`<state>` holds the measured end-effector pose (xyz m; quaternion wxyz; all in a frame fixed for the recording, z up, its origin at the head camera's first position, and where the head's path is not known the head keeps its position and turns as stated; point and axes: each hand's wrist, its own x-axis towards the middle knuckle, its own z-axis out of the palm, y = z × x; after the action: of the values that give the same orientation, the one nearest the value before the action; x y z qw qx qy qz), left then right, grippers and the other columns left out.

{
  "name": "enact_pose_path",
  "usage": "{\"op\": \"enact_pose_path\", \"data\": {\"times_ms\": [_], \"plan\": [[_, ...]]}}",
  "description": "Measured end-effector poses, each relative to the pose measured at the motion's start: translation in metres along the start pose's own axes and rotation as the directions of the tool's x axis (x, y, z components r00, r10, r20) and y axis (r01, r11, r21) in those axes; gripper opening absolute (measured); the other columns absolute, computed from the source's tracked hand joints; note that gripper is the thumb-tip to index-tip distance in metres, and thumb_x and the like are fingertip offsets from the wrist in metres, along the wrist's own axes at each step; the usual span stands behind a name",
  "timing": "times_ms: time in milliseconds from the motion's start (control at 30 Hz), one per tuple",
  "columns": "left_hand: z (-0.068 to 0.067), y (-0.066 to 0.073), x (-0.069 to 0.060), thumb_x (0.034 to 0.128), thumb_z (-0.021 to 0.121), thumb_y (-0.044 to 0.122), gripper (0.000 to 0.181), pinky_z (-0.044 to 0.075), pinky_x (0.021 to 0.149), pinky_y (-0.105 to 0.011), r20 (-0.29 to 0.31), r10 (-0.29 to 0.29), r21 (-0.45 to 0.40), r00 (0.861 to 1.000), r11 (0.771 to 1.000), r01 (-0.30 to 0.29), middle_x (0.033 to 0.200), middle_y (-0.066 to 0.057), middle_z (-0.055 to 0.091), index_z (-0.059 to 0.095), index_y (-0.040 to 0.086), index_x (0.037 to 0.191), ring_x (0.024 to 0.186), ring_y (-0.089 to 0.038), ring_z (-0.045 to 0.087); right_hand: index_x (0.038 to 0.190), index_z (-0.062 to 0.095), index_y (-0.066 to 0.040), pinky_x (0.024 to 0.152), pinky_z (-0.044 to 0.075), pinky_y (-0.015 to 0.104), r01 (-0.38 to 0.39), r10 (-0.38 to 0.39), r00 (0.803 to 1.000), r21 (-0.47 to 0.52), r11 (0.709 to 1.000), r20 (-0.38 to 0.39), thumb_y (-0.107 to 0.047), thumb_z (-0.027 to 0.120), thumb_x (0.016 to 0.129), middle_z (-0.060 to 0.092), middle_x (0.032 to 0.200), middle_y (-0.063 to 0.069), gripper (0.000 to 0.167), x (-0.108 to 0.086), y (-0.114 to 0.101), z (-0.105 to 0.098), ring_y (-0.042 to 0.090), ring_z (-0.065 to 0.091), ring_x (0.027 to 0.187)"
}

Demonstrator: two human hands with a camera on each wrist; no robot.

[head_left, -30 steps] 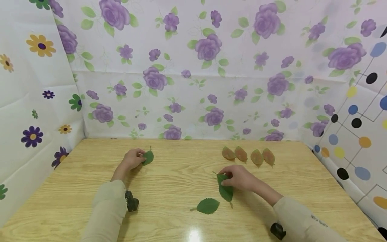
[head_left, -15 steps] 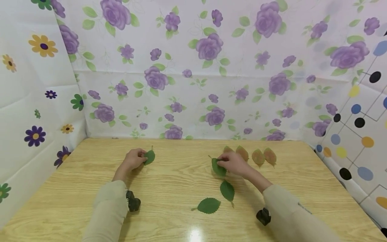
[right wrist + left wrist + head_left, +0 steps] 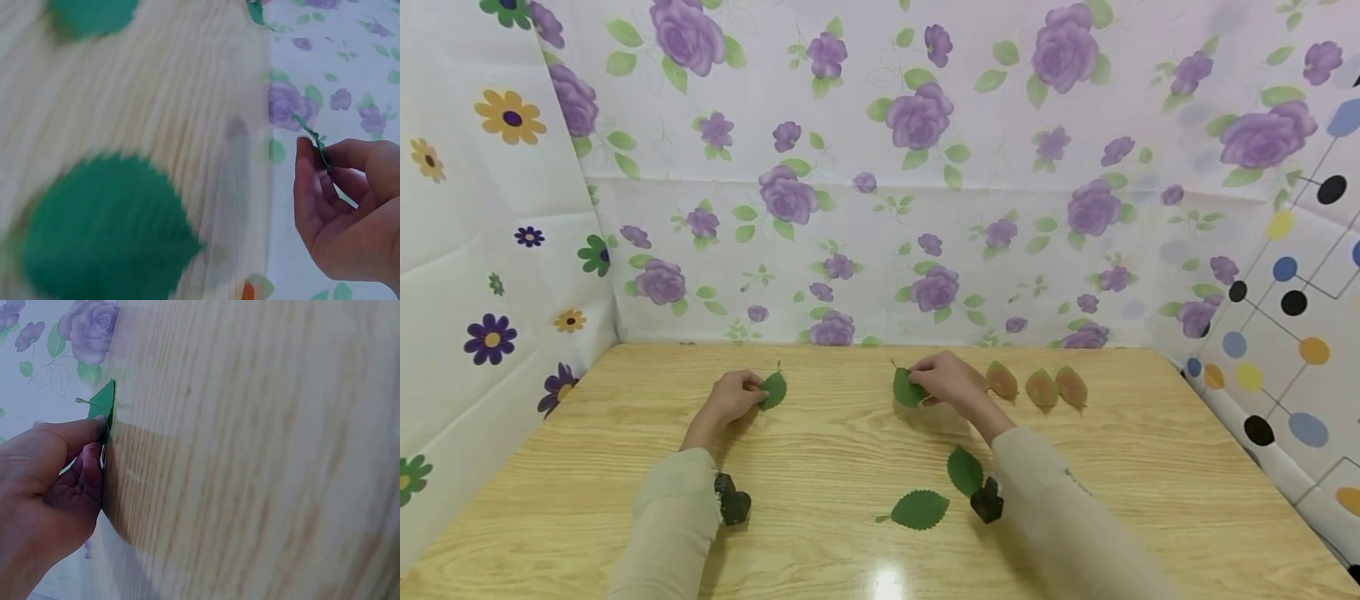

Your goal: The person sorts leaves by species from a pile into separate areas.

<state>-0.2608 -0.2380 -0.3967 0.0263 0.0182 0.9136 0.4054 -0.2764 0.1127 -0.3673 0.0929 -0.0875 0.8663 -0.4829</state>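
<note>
At the back left of the table, my left hand (image 3: 734,395) pinches a green leaf (image 3: 774,389) between thumb and fingers. Its stem points toward the flowered backdrop, and the left wrist view shows the leaf (image 3: 102,400) beside the wood. My right hand (image 3: 950,380) pinches another green leaf (image 3: 906,389), stem up, right of the first. Edge-on in the right wrist view, that leaf (image 3: 320,150) is between thumb and fingertips, off the table. Two more green leaves lie nearer: one (image 3: 965,472) beside the right wrist camera, one (image 3: 921,509) further front.
Several reddish-brown leaves (image 3: 1042,390) lie in a row at the back right, the leftmost mostly hidden by my right hand. Flowered cloth (image 3: 865,250) rises behind the wooden table (image 3: 820,467). Patterned sheets stand at both sides.
My right hand has lifted one green leaf off another and carried it back and left toward the left hand's leaf. The left hand has stayed in place with its leaf.
</note>
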Motion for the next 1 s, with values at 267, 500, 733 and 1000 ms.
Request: {"op": "enact_pose_path", "data": {"times_ms": [267, 500, 733, 1000], "plan": [[0.000, 0.001, 0.002, 0.0947, 0.057, 0.003, 0.022, 0.048, 0.078, -0.039, 0.008, -0.007, -0.003, 1.000, 1.000, 0.007, 0.098, -0.019, 0.058, 0.057, -0.013, 0.109, 0.092, -0.031, 0.055, 0.111, 0.070, 0.004, 0.065, 0.055, 0.033, -0.027, 0.032, 0.997, 0.065, 0.998, -0.072, -0.007, 0.062, 0.092, 0.070, 0.094, 0.015, 0.023, 0.016, -0.012, 0.024, 0.023, 0.066, 0.075], [-0.001, 0.000, 0.000, 0.0947, 0.057, 0.003, 0.022, 0.048, 0.081, -0.040, 0.010, -0.023, -0.016, 1.000, 1.000, 0.023, 0.099, -0.020, 0.059, 0.056, -0.013, 0.110, 0.094, -0.032, 0.055, 0.114, 0.068, 0.005, 0.063, 0.054, 0.030, -0.023, 0.035, 0.995, 0.133, 0.991, -0.089, 0.000, 0.060, 0.088, 0.070, 0.092, 0.015, 0.027, 0.030, -0.018, 0.054, 0.017, 0.065, 0.071], [-0.001, -0.005, -0.002, 0.0944, 0.058, 0.003, 0.022, 0.048, 0.081, -0.039, 0.000, -0.038, -0.016, 0.999, 0.999, 0.038, 0.099, -0.019, 0.059, 0.057, -0.012, 0.110, 0.094, -0.031, 0.055, 0.113, 0.068, 0.006, 0.058, 0.055, 0.025, -0.005, 0.025, 0.997, 0.252, 0.968, -0.074, 0.004, 0.063, 0.086, 0.071, 0.081, 0.015, 0.027, 0.043, -0.027, 0.096, 0.013, 0.062, 0.060], [0.002, -0.004, 0.002, 0.0941, 0.059, 0.004, 0.021, 0.048, 0.079, -0.037, -0.018, -0.023, -0.014, 1.000, 1.000, 0.023, 0.097, -0.018, 0.059, 0.057, -0.012, 0.109, 0.092, -0.030, 0.055, 0.111, 0.069, 0.004, 0.055, 0.051, 0.021, 0.040, 0.003, 0.986, 0.261, 0.964, -0.165, 0.002, 0.060, 0.085, 0.068, 0.075, 0.009, 0.028, 0.046, -0.043, 0.131, 0.013, 0.061, 0.060]]}}
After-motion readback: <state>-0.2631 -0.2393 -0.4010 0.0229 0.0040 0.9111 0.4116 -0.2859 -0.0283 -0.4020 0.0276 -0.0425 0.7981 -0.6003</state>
